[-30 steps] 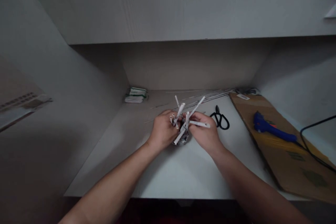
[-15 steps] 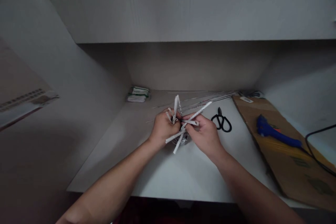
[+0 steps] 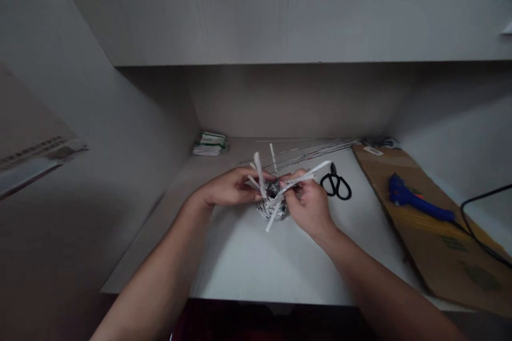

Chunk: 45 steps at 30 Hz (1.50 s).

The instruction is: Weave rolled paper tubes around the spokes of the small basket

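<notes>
A small round basket woven from rolled newspaper (image 3: 272,210) stands on the white tabletop between my hands, with several paper tubes (image 3: 260,170) sticking out of its rim. My left hand (image 3: 234,186) is closed around the basket's left side, fingers bent over the rim among the tubes. On the right side, my right hand (image 3: 308,200) pinches a paper tube (image 3: 318,168) at the rim between thumb and fingers. The tube's free end points up and to the right. The fingertips of both hands are partly hidden by the tubes.
Black-handled scissors (image 3: 336,184) lie just right of my right hand. Further right, a blue glue gun (image 3: 420,205) with a black cord rests on a cardboard sheet (image 3: 432,256). Long thin paper tubes (image 3: 320,150) lie behind. A white-and-green packet (image 3: 210,144) sits at the back left.
My left hand has moved left and turned flatter, uncovering more of the basket and its opening. The tubes have shifted. My right hand stays by the right rim.
</notes>
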### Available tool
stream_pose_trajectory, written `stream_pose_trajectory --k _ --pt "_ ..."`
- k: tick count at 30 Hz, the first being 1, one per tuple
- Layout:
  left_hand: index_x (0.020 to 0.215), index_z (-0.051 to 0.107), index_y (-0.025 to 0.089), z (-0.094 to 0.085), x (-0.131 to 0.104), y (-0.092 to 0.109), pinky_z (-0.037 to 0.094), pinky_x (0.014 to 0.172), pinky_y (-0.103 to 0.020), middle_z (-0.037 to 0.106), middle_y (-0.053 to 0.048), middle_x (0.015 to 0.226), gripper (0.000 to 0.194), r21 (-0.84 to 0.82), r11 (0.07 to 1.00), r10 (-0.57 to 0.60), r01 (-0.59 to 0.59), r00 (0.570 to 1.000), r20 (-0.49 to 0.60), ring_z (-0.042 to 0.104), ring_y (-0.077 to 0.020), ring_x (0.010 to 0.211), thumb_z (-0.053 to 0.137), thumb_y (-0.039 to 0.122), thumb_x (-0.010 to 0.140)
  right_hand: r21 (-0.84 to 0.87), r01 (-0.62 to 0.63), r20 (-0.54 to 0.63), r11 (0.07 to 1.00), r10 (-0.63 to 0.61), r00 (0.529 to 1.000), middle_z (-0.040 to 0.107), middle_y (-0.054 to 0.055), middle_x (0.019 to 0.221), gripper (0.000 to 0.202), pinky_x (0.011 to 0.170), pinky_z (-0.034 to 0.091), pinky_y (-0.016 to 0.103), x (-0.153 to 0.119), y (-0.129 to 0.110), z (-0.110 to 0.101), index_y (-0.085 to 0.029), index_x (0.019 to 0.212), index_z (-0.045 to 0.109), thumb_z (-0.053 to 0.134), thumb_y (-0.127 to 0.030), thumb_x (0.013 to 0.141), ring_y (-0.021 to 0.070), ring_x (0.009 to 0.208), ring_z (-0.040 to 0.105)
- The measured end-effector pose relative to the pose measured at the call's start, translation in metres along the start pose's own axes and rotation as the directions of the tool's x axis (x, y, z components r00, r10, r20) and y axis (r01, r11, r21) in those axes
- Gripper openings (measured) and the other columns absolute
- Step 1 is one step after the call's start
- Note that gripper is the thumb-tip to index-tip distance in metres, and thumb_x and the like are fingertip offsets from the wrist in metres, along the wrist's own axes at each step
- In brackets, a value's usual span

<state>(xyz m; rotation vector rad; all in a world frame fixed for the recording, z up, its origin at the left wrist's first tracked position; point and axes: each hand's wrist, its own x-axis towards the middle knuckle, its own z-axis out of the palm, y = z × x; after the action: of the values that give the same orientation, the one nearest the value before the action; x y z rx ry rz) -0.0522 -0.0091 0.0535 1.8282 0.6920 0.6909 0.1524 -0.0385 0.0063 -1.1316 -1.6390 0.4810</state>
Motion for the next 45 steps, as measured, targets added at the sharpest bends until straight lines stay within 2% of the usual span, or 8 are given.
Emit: stream_pose_trajectory --k 3,8,16,19,24,32,39,45 --pt "0.106 0.072 0.02 -0.003 0.001 0.002 0.052 0.079 -0.03 0.07 -0.01 0.109 0.034 -0.006 1.0 -0.017 0.017 1.0 -0.017 0.066 -0.0187 0.091 0.067 0.015 0.072 0.019 0.006 0.003 1.0 -0.006 1.0 0.069 0.002 0.082 0.009 0.067 0.05 0.027 0.0 0.0 0.0 -0.023 0.079 0.052 0.057 -0.027 0.085 0.0165 0.067 0.063" --pt "0.089 0.074 0.014 0.009 0.013 -0.012 0.051 0.065 -0.026 0.072 -0.007 0.083 0.022 -0.021 0.998 -0.07 0.067 0.977 -0.202 0.065 -0.0152 0.07 0.072 0.022 0.069 0.043 0.002 0.02 0.999 -0.002 1.0 0.07 0.001 0.084 0.01 0.069 0.05 0.027 0.0 -0.003 0.0 -0.023 0.077 0.052 0.058 -0.025 0.084 0.0161 0.069 0.065" --pt "0.081 0.067 0.013 0.027 0.018 -0.017 0.047 0.056 -0.021 0.065 -0.001 0.068 0.015 0.09 0.993 -0.043 0.082 0.928 -0.37 0.056 -0.0095 0.056 0.069 0.024 0.071 0.066 -0.011 0.029 0.998 0.009 1.0 0.07 0.003 0.083 0.001 0.068 0.051 0.027 -0.002 -0.007 -0.001 -0.021 0.08 0.058 0.058 -0.02 0.081 0.016 0.069 0.065" --pt "0.092 0.067 0.014 0.03 0.019 -0.015 0.048 0.06 -0.022 0.066 -0.001 0.073 0.023 0.116 0.992 -0.004 0.058 0.909 -0.416 0.06 -0.011 0.062 0.069 0.022 0.07 0.093 -0.002 0.042 0.996 -0.002 0.999 0.07 0.002 0.084 0.005 0.068 0.052 0.026 -0.003 -0.009 -0.001 -0.022 0.077 0.055 0.058 -0.019 0.08 0.0154 0.07 0.065" --pt "0.097 0.072 0.015 0.031 0.02 -0.019 0.052 0.074 -0.027 0.073 -0.007 0.088 0.023 0.111 0.994 0.05 -0.009 0.924 -0.379 0.066 -0.0163 0.079 0.068 0.024 0.076 0.08 -0.017 0.06 0.997 0.012 0.998 0.07 0.002 0.082 0.007 0.067 0.051 0.026 -0.003 -0.013 -0.003 -0.023 0.076 0.054 0.056 -0.018 0.08 0.017 0.072 0.066" --pt "0.081 0.066 0.014 0.035 0.022 -0.02 0.046 0.063 -0.023 0.066 -0.003 0.073 0.016 0.167 0.985 0.046 0.044 0.865 -0.5 0.059 -0.0131 0.067 0.066 0.029 0.077 0.184 -0.019 0.065 0.983 0.007 0.998 0.07 0.003 0.09 0.008 0.07 0.051 0.028 -0.004 -0.006 0.001 -0.024 0.077 0.05 0.056 -0.019 0.081 0.0179 0.08 0.066" --pt "0.077 0.064 0.014 0.03 0.02 -0.013 0.043 0.058 -0.021 0.063 -0.001 0.067 0.013 0.126 0.991 0.0 0.054 0.919 -0.394 0.056 -0.0117 0.062 0.068 0.025 0.072 0.256 -0.059 0.084 0.965 0.039 0.996 0.069 0.004 0.093 0.011 0.066 0.05 0.027 -0.005 -0.008 0.0 -0.022 0.074 0.049 0.059 -0.018 0.078 0.0164 0.08 0.065" --pt "0.074 0.065 0.014 0.032 0.02 -0.014 0.043 0.059 -0.022 0.065 -0.002 0.067 0.01 0.259 0.963 0.047 0.07 0.906 -0.42 0.058 -0.0127 0.063 0.067 0.023 0.074 0.328 -0.189 0.132 0.926 0.154 0.979 0.065 0.001 0.077 0.01 0.059 0.047 0.025 0.0 -0.007 -0.004 -0.021 0.075 0.054 0.064 -0.021 0.073 0.0146 0.068 0.06"
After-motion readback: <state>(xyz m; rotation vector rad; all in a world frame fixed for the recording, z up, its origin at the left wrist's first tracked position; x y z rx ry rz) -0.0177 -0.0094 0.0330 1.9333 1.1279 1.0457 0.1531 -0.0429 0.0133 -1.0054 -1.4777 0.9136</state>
